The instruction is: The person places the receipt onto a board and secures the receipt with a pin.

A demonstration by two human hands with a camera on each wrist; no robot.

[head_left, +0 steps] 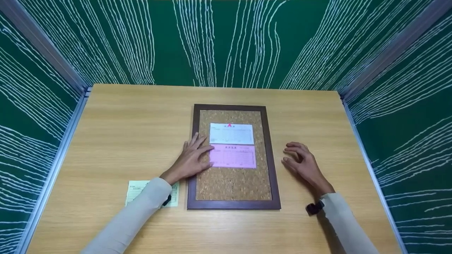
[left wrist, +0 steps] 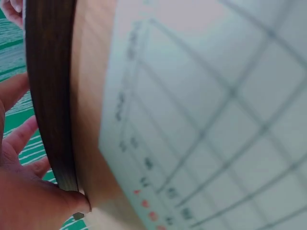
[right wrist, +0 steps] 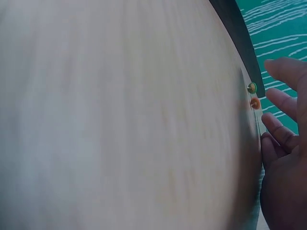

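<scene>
A cork board (head_left: pixel 233 185) in a dark frame lies on the table. Pinned on it is a white slip (head_left: pixel 231 134) with a red pushpin (head_left: pixel 229 125) at its top edge. Directly below lies a pink slip (head_left: pixel 233 156). My left hand (head_left: pixel 187 158) reaches over the frame's left side, fingers spread, with index fingertip and thumb at the pink slip's left edge. To the right of the board, my right hand (head_left: pixel 303 164) hovers near the table, fingers loosely bent and nothing visible between them. A green pushpin (right wrist: pixel 252 88) and an orange pushpin (right wrist: pixel 255 103) show close by its fingertips.
A pale green printed slip (head_left: pixel 136 188) lies on the table left of the board, partly covered by my left forearm. The wooden table (head_left: pixel 141 116) is bordered by green walls (head_left: pixel 169 42) with white wavy lines.
</scene>
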